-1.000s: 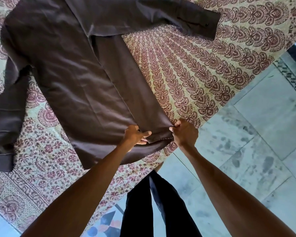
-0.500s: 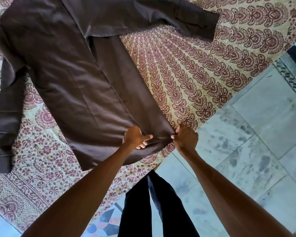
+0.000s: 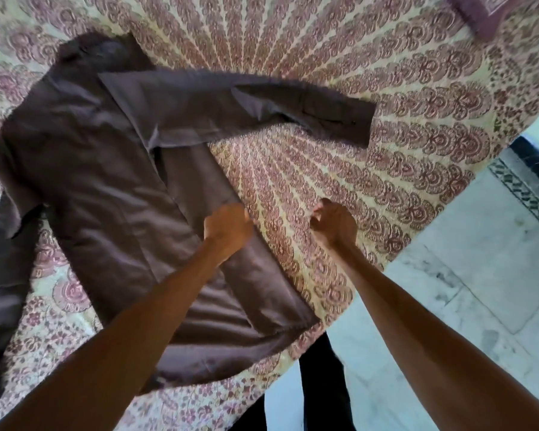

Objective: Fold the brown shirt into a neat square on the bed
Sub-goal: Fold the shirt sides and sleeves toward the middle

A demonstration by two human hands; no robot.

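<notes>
Head view shows both hands have let go of the hem they were pinching a moment ago and moved up the bed (image 3: 386, 73); the brown shirt (image 3: 106, 181) lies spread on the patterned cover, right side panel already turned in, one sleeve (image 3: 262, 110) stretched out to the right; the left hand (image 3: 227, 227) hovers over the folded edge, the right hand (image 3: 335, 223) over bare cover, fingers of both curled loosely and holding nothing; I'd judge the hem is squared and that sleeve comes next.
</notes>
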